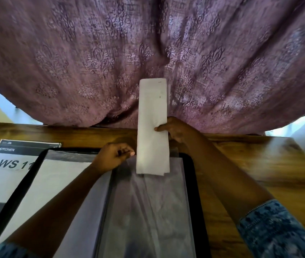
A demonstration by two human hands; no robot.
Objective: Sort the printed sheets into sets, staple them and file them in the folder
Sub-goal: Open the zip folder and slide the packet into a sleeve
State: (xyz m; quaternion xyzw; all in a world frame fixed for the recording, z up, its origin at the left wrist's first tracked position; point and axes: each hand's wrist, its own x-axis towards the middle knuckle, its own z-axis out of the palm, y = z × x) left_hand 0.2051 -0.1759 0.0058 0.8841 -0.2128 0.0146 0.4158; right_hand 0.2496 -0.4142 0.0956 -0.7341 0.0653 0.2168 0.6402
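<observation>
An open black folder (191, 175) with clear plastic sleeves lies on the wooden table in front of me. My right hand (177, 130) grips a set of white sheets (152, 127), held upright and seen nearly edge-on, its lower end at the top opening of the right-hand sleeve (148, 202). My left hand (113, 155) pinches the top edge of that sleeve just left of the sheets. A white sheet fills the left-hand sleeve (58, 183).
A printed stack (4, 164) headed "KITCHEN" and "WS 11" lies at the left, partly under the folder. A purple patterned curtain (148, 53) hangs behind the table's far edge. Bare wooden table (259, 164) lies to the right.
</observation>
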